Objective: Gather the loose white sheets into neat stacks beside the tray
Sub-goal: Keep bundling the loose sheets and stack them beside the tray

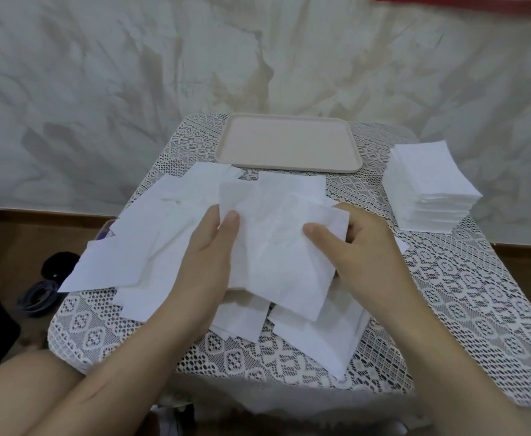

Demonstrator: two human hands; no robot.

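Observation:
Both hands hold a small bundle of white sheets (276,247) just above the table's middle. My left hand (207,256) grips its left edge, thumb on top. On the right edge, my right hand (361,256) pinches it with the thumb on top as well. Many loose white sheets (151,240) lie scattered under and to the left of the bundle, some overhanging the table's left edge. More loose ones (323,338) lie toward the front. A tall neat stack of sheets (427,187) stands right of the beige tray (289,144), which is at the table's far side.
The small table wears a white lace cloth (465,294). Behind it hangs a crumpled pale backdrop. On the brown floor to the left lie a dark round object (58,265) and a coiled cable (37,297). A purple item (105,231) peeks out under the left sheets.

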